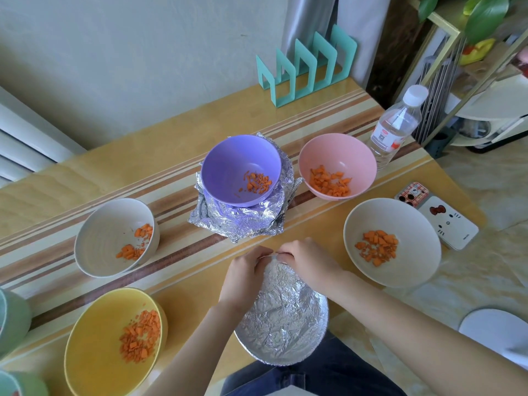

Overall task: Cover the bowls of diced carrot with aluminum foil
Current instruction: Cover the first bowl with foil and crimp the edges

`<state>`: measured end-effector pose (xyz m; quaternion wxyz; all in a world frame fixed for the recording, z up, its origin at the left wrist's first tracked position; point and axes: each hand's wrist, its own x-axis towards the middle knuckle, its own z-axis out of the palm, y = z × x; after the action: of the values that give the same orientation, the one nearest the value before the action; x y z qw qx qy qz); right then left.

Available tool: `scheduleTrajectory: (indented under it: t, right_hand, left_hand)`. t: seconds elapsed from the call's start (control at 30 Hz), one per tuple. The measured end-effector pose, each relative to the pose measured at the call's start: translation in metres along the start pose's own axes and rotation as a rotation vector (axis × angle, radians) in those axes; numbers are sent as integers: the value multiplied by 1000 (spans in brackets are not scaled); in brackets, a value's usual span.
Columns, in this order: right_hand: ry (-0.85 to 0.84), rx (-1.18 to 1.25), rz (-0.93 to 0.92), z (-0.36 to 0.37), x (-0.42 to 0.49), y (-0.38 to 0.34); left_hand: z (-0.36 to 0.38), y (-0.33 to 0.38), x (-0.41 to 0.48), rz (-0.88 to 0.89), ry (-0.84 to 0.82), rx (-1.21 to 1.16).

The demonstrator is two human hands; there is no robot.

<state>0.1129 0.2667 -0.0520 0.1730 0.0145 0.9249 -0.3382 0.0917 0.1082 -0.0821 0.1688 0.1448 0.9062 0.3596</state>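
Foil-capped bowl (281,318), five uncovered bowls (337,150)

Person, viewed from above. Left hand (243,270) and right hand (308,261): bare. Left forearm (194,338) and right forearm (414,324): uncovered along the whole visible length, from the wrist upward. Trousers (328,378): dark blue, denim-like cloth with soft folds, visible below the near edge of the table (171,144). Pale cloth (518,352) by the right upper arm: whether it is a sleeve cannot be told.
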Motion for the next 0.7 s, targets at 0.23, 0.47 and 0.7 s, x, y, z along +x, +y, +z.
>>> scheduleTrajectory:
  t: [0.23,0.47,0.7]
  right_hand:
    - [-63,-287,-38,5,-3,-4]
    - [-141,-121,-48,3,-3,-5]
    - [-132,-177,-108,4,-7,-7]
  left_hand:
    - [-9,-11,-14,-64,10,3]
    - [-3,-2,-19,-52,61,-5]
    - [-4,0,-24,-12,68,-1]
